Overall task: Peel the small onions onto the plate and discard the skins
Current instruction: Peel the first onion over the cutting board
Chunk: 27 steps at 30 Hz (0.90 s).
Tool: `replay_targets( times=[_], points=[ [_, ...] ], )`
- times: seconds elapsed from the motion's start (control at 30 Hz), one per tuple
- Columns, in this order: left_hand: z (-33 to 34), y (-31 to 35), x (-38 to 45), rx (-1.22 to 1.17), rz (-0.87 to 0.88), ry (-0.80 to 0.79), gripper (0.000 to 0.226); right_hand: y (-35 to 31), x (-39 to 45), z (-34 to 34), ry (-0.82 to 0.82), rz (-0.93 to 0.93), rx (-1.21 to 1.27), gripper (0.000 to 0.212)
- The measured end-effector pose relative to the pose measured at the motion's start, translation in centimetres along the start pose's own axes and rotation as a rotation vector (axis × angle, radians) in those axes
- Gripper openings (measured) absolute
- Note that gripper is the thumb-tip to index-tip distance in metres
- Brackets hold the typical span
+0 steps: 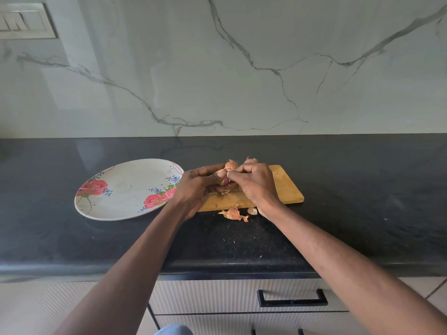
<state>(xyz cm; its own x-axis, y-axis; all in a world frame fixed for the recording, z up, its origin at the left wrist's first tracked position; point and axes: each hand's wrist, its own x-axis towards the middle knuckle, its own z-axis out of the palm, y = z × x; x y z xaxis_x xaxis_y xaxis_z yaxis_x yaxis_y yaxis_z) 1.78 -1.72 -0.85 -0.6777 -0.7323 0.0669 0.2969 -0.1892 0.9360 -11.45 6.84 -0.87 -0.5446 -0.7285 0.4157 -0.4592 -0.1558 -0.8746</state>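
Note:
My left hand [197, 187] grips a small onion [225, 180] above the near left part of the wooden cutting board [284, 187]. Fingers of my right hand [254, 183] pinch the skin of that same onion, whose purple flesh shows between the fingertips. Two more unpeeled small onions sit behind my hands at the board's far edge, one [231, 165] on the left and one [251, 160] on the right. Loose skins [233, 213] lie on the counter in front of the board. The floral plate [125, 189] lies to the left with nothing on it.
The board and plate rest on a black granite counter [362, 189] backed by a marble wall. A few skin scraps [223, 193] lie on the board under my hands. Below the counter's front edge is a drawer with a black handle [292, 298].

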Motion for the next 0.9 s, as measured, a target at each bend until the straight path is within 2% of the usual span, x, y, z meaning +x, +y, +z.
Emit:
replay_targets(
  times=[0.3, 0.5, 0.7, 0.9],
  points=[
    [-0.1, 0.1, 0.0, -0.008, -0.009, 0.003, 0.023, 0.6, 0.4, 0.1, 0.013, 0.015, 0.027, 0.009],
    [-0.4, 0.2, 0.2, -0.061, -0.01, 0.053, 0.026, 1.1, 0.7, 0.3, 0.004, 0.086, 0.109, 0.029],
    [-0.5, 0.1, 0.3, -0.116, 0.007, 0.059, 0.029, 1.0, 0.5, 0.3, -0.026, 0.026, 0.043, 0.005],
    [-0.5, -0.3, 0.6, -0.062, 0.008, 0.07, 0.038, 0.8, 0.3, 0.2, 0.012, -0.013, 0.005, 0.003]
  ],
)
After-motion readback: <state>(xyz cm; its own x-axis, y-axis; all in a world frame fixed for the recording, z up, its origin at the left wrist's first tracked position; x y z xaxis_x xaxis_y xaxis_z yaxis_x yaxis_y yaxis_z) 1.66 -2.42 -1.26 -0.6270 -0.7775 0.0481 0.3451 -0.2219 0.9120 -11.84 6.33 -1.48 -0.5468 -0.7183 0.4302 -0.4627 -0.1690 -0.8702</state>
